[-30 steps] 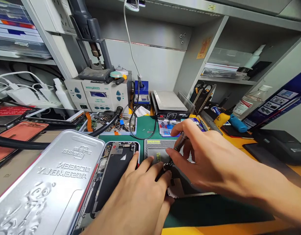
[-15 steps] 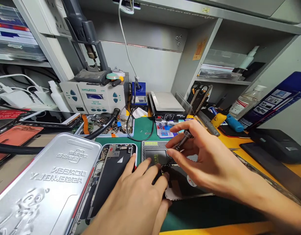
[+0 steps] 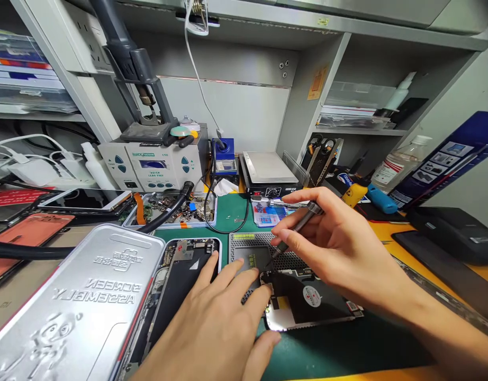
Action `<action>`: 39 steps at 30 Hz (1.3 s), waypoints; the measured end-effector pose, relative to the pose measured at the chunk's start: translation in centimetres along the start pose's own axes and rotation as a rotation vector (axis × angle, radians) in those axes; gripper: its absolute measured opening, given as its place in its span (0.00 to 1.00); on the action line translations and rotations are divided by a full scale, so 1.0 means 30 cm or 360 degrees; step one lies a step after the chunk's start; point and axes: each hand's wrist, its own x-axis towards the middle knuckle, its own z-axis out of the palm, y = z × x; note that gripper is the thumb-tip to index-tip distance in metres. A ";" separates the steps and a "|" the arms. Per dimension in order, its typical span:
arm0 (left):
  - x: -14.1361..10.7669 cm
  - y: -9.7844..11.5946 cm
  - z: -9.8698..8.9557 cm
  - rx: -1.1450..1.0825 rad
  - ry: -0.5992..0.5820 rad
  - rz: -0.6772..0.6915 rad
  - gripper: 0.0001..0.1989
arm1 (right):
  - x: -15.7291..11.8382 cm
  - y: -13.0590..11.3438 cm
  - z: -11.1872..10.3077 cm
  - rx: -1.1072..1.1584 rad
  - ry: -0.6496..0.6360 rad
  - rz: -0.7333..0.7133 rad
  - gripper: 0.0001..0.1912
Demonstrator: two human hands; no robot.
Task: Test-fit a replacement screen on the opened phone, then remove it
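In my right hand (image 3: 331, 243) is a slim dark screwdriver (image 3: 282, 246), pinched by thumb and fingers. It slants down to the left, its tip close to the upper left corner of a phone screen assembly (image 3: 327, 304). That assembly lies back side up with a round white sticker. My left hand (image 3: 224, 312) has its fingers spread, with fingertips at the assembly's left edge and over a grey perforated pad (image 3: 238, 242). Its index finger reaches to the edge of an opened phone (image 3: 180, 280). Whether the screwdriver tip touches a screw I cannot tell.
An embossed silver screen-assembly tray (image 3: 109, 270) lies at the left front. Behind it are a parts tray (image 3: 176, 225), a hot-air station (image 3: 152, 164) with a black hose (image 3: 168, 209), and a heating plate (image 3: 270, 168). Bottles and a black box (image 3: 454, 233) stand right.
The screwdriver has tilted lower, and more of its shaft shows. My left thumb has stretched out near the screen assembly's edge. Light now glints off the assembly's lower left corner.
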 end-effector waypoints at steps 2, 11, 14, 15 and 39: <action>0.002 -0.005 -0.013 0.0028 0.0193 -0.0040 0.14 | 0.011 0.004 -0.005 0.0084 0.0042 0.0064 0.16; 0.088 0.027 -0.050 0.0112 0.0367 -0.0282 0.11 | 0.032 0.004 -0.015 0.0270 0.0097 0.0163 0.24; 0.109 0.029 -0.042 0.0100 0.0351 -0.0301 0.11 | 0.029 0.008 -0.014 0.0300 0.0113 0.0165 0.24; 0.112 0.026 -0.044 0.0120 0.0335 -0.0301 0.12 | 0.029 0.011 -0.015 0.0314 0.0123 0.0165 0.24; 0.080 -0.073 -0.083 0.0035 0.0179 -0.0406 0.13 | 0.005 0.018 -0.103 0.0231 0.0350 0.0071 0.22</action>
